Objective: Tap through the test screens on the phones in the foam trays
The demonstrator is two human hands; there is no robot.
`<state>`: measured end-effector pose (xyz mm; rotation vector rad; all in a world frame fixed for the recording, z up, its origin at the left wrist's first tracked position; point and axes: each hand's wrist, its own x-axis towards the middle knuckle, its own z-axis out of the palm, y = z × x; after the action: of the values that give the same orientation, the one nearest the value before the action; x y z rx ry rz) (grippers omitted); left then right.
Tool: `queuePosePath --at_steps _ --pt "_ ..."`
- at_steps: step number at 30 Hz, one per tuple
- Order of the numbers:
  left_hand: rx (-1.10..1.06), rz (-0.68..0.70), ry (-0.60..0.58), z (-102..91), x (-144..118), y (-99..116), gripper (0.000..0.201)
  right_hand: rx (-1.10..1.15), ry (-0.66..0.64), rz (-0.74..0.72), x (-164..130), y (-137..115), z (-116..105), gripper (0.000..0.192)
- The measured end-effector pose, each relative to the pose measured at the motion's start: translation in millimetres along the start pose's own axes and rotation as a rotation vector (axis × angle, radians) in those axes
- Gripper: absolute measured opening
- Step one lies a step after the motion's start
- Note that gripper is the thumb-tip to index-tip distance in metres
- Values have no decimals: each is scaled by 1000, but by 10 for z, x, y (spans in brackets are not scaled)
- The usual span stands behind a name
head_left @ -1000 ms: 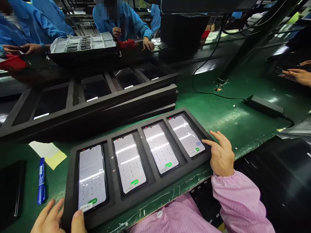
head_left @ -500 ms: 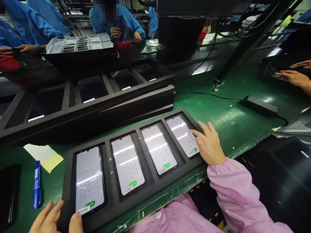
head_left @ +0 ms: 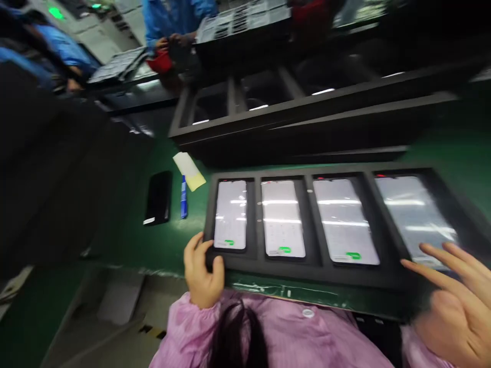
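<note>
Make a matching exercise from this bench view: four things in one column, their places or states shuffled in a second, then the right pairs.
Things:
1. left hand
2. right hand
3. blue marker
4. dark phone

Places or states:
A. lies screen-off on the green bench, left of the marker
B. grips the near left corner of the phone tray
C. lies beside the yellow note
D. fingers spread by the rightmost lit phone

Pairs: 1-B, 2-D, 3-C, 4-A
</note>
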<state>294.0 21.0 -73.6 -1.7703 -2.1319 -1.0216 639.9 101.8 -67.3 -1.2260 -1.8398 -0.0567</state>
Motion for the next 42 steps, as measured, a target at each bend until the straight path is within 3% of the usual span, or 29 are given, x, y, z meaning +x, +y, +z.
queuePosePath --at_steps 5,8,11,18,24,29,31,36,39,42 --pt "48 3 -29 14 -40 22 21 243 -332 -234 133 -636 389 16" --pt "29 5 -79 7 -56 28 26 233 -402 -291 151 -927 611 15" --pt "28 15 -143 -5 -46 20 31 144 -400 -261 139 -1055 737 16" --pt "16 14 -201 4 -16 -35 36 54 -234 -148 92 -1140 769 18" --pt "76 44 -217 -33 16 -6 34 -73 -453 -256 114 -1089 730 24" --pt "62 99 -183 -71 69 168 31 -45 -248 -152 85 -970 664 19" --pt "62 128 -200 -52 96 240 31 -101 -235 -112 80 -948 657 20" --pt "130 75 -231 -35 98 280 31 -134 -298 -166 120 -995 669 25" --pt "146 -1 -186 -72 59 220 34 -100 -401 -240 159 -1071 694 28" --pt "219 -77 -230 -100 34 168 34 -109 -485 -236 180 -1121 704 29"
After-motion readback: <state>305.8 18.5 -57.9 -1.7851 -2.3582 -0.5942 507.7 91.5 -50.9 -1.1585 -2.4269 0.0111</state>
